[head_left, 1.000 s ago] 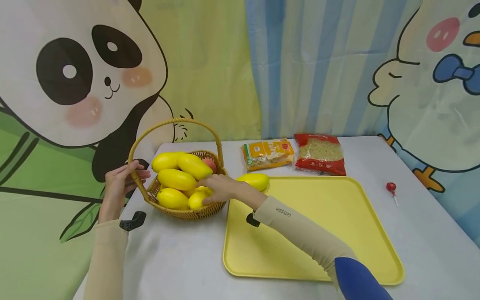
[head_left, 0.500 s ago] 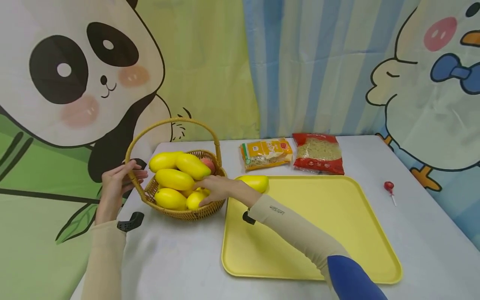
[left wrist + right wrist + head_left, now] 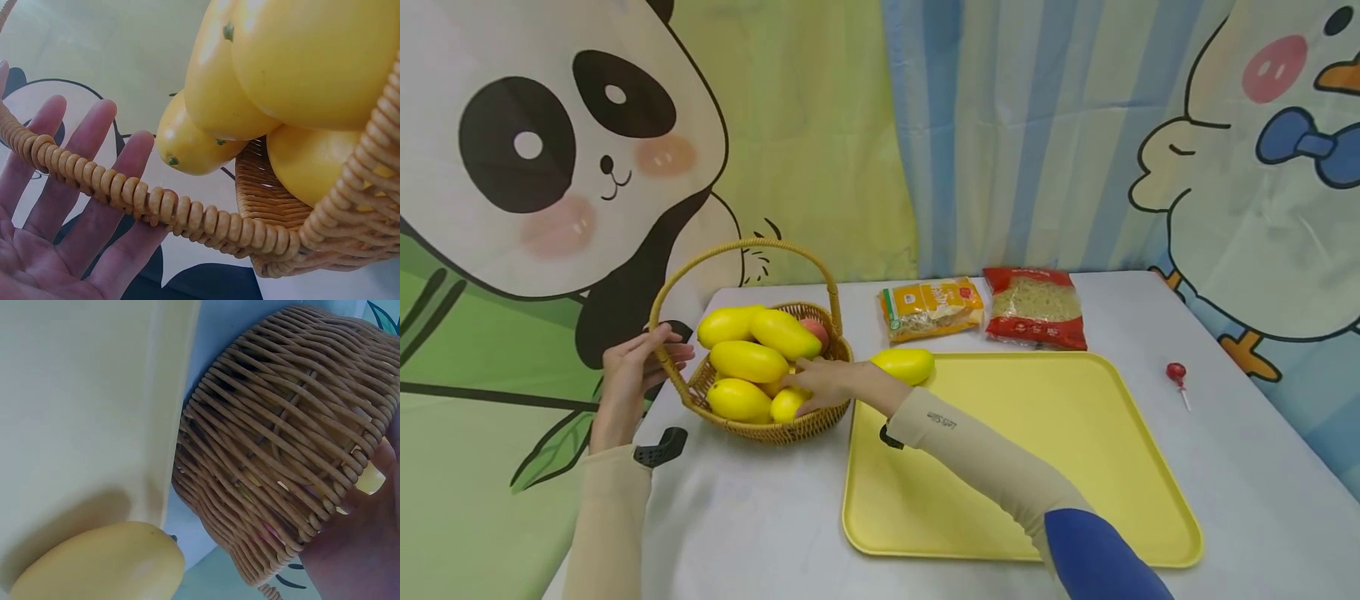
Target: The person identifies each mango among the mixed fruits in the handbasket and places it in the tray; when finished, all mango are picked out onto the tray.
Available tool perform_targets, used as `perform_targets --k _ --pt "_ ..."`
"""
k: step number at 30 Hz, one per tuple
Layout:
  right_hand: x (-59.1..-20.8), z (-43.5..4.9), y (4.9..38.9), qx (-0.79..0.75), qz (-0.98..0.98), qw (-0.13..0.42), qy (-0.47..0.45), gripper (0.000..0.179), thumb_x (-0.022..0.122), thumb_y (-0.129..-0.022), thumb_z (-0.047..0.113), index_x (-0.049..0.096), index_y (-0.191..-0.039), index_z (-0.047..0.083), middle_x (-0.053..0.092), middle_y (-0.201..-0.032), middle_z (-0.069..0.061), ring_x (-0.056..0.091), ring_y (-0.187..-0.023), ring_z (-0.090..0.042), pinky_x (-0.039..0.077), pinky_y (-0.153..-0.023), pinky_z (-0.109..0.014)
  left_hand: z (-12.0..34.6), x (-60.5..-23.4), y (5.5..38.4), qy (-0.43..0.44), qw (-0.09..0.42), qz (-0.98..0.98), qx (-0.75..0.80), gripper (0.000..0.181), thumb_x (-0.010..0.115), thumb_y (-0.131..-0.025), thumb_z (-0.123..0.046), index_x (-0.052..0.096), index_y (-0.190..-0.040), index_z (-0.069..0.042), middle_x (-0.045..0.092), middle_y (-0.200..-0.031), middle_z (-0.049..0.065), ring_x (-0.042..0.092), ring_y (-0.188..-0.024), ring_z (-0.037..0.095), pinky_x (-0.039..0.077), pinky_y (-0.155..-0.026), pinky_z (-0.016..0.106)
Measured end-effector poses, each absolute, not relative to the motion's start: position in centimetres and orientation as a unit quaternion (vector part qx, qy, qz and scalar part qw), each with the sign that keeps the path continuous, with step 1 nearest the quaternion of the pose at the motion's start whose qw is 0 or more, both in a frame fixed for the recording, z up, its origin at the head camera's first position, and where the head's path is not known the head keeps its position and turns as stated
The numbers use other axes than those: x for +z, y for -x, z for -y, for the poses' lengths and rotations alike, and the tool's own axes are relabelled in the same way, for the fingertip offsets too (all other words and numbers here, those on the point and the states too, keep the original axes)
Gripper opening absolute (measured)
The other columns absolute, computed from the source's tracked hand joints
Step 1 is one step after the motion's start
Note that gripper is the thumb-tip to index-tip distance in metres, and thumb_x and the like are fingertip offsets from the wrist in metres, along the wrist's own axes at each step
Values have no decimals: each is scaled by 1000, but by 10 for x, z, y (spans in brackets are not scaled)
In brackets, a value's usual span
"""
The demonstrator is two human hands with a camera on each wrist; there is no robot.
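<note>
A wicker basket (image 3: 801,427) holds several yellow mangoes (image 3: 748,362), a smaller rounded yellow fruit (image 3: 786,406) near its front rim and a pinkish-red fruit (image 3: 816,332) at the back. My left hand (image 3: 628,375) is at the basket's left side; in the left wrist view its nearly straight fingers lie behind the handle (image 3: 125,187), touching it. Over the right rim reaches my right hand (image 3: 831,383), its fingers down among the fruit beside the smaller yellow one. The basket wall hides those fingertips in the right wrist view, so I cannot tell whether they grip a fruit.
A yellow tray (image 3: 1022,467) lies right of the basket, with one mango (image 3: 904,365) at its back left corner. Behind it are an orange food packet (image 3: 931,308) and a red bag (image 3: 1034,308). A red lollipop (image 3: 1177,372) lies at the right on the white table (image 3: 745,517).
Both hands stay at the basket. The right hand shifts very slightly left and down over the smaller yellow fruit, while the whole view drifts a little.
</note>
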State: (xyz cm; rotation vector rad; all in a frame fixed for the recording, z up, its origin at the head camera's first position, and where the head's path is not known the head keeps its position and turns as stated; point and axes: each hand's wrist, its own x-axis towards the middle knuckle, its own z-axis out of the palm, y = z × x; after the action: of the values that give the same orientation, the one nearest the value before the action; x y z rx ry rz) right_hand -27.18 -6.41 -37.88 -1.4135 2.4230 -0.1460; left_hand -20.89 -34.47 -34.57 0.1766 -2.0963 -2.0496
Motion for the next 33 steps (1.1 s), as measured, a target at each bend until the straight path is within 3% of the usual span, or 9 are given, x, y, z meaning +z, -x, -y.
perform_targets --k 9,15,19,24,33 --pt "-382 58 273 -80 -858 92 499 61 64 -87 51 49 -138 20 52 -131 -6 53 -95 -12 47 -80 -25 346 -348 208 -64 100 715 -689 29 61 -93 -39 71 -94 -12 75 -83 -2 72 -78 12 56 -73 22" --pt "-386 55 280 -137 -841 41 522 56 73 -81 46 59 -128 19 60 -116 -2 47 -79 -12 38 -63 -19 346 -347 209 -65 104 721 -682 32 60 -94 -38 71 -97 -9 75 -83 -1 72 -79 12 57 -74 23" --pt "-383 56 281 -161 -824 12 544 56 75 -77 45 62 -124 18 61 -109 1 44 -78 -10 34 -62 -17 346 -346 209 -69 103 721 -681 28 60 -94 -39 72 -92 -14 75 -82 -2 71 -78 11 56 -74 22" --pt "-366 58 273 -165 -811 -4 562 54 76 -76 43 64 -122 16 60 -111 -3 48 -84 -11 37 -66 -16 346 -346 210 -62 103 711 -693 26 61 -94 -36 73 -91 -14 75 -82 -1 71 -75 12 56 -71 22" --pt "-318 40 251 -104 -823 -13 558 57 74 -76 46 61 -124 19 57 -113 -3 50 -80 -12 42 -67 -20 345 -346 211 -72 105 709 -694 27 63 -92 -37 73 -89 -12 75 -80 -1 72 -76 13 56 -71 22"
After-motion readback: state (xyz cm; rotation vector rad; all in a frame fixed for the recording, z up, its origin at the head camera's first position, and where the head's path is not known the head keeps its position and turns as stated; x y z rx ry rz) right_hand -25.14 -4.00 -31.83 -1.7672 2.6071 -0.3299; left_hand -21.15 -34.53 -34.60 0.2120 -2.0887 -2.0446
